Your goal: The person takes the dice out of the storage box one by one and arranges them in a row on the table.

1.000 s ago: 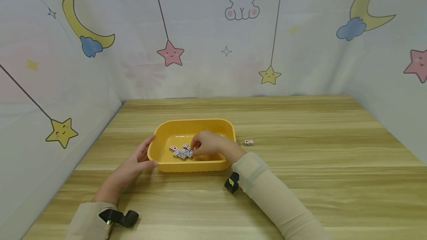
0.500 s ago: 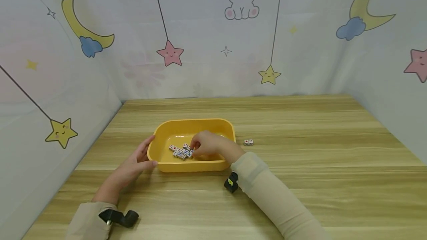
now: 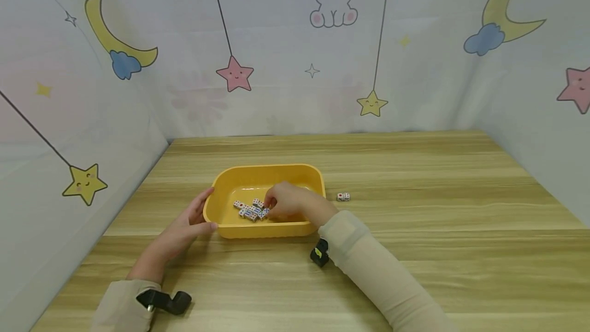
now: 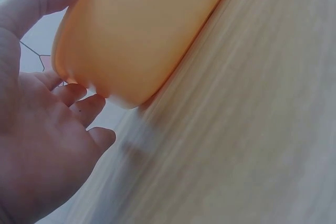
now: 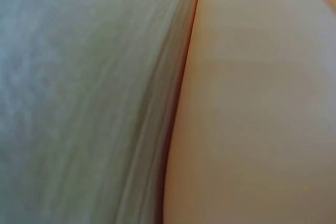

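A yellow plastic basin (image 3: 272,231) stands on the table, with several white dice (image 3: 249,211) with red and blue dots clustered on its floor. My left hand (image 3: 186,227) grips the basin's left end, thumb at the near corner and fingers along the side. In the left wrist view, the thumb and fingertips of that left hand (image 4: 47,129) meet the basin wall (image 4: 142,30). Reaching over the basin's right side, my right hand (image 3: 288,200) has curled fingers that pinch a die (image 3: 266,211) at the right of the cluster. The right wrist view shows the basin's outer wall (image 5: 252,103), not the hand.
Two more dice (image 3: 343,197) sit side by side on the wooden table (image 3: 438,209), right of the basin. A patterned cloth (image 3: 295,101) with stars and moons hangs behind and at both sides. Black wrist cameras (image 3: 166,301) are strapped to both sleeves.
Both hands and the basin stay almost still. The fingertips of my right hand shift very slightly to the right, with the die beside them.
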### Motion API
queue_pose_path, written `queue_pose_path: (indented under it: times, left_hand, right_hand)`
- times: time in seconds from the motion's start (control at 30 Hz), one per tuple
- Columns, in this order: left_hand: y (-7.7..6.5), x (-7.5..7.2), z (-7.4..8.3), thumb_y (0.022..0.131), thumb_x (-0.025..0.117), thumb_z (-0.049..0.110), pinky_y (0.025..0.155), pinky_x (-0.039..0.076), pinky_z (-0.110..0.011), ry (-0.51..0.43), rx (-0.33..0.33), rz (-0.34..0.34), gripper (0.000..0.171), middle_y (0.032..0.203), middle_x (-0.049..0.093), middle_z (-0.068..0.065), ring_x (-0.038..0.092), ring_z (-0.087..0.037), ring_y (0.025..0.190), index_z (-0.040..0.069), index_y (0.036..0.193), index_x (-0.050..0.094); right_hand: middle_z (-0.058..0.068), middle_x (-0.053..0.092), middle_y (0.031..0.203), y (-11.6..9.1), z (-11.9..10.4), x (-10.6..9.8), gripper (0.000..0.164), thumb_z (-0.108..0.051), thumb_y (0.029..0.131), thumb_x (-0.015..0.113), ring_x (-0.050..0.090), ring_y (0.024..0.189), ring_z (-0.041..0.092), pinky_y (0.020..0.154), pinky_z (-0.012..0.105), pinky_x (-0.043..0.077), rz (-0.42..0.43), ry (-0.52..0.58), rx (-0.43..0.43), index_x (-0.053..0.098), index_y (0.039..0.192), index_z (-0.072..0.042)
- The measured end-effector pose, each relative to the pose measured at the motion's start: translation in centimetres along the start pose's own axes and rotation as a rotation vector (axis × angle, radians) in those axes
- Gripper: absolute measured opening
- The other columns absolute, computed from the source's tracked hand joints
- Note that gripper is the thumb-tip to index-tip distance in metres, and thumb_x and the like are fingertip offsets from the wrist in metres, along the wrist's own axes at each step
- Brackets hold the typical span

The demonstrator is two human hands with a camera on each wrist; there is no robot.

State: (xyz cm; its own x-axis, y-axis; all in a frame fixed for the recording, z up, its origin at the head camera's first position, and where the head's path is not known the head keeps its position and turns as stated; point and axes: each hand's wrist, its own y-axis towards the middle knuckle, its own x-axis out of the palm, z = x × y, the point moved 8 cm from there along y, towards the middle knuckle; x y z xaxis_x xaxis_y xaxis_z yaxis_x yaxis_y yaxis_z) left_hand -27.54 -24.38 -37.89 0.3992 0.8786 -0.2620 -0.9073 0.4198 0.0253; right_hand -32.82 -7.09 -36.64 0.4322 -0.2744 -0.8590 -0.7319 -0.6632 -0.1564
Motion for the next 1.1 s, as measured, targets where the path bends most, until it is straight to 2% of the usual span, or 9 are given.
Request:
queue_pose_path:
  times: [0.37,0.6,1.1]
  left_hand:
    - [0.0,0.0,-0.1,0.083,0.06,0.01,0.09,0.032,-0.007,0.002,-0.006,0.0,0.085,0.151,0.002,-0.013,0.011,-0.035,0.134,0.011,0.144,0.001]
    - [0.1,0.0,-0.1,0.083,0.06,0.01,0.091,0.032,-0.007,-0.003,-0.003,-0.001,0.085,0.151,0.001,-0.013,0.011,-0.035,0.135,0.012,0.145,0.001]
    - [0.1,0.0,-0.1,0.083,0.059,0.009,0.09,0.033,-0.008,-0.006,-0.005,0.003,0.085,0.151,0.002,-0.014,0.012,-0.036,0.134,0.011,0.144,0.001]
  right_hand:
    - [-0.002,0.06,0.084,-0.1,0.4,-0.1,0.015,-0.019,0.08,0.066,0.052,0.074,0.01,0.068,0.02,0.044,-0.003,0.037,0.009,0.065,0.091,-0.009]
    - [-0.003,0.057,0.076,-0.3,0.8,-0.6,0.01,-0.021,0.079,0.066,0.049,0.07,0.01,0.063,0.02,0.042,0.018,0.032,0.002,0.064,0.085,-0.013]
    - [-0.003,0.059,0.079,-2.2,0.9,-4.1,0.015,-0.025,0.081,0.064,0.052,0.073,0.009,0.067,0.02,0.043,0.111,-0.03,-0.078,0.064,0.089,-0.011]
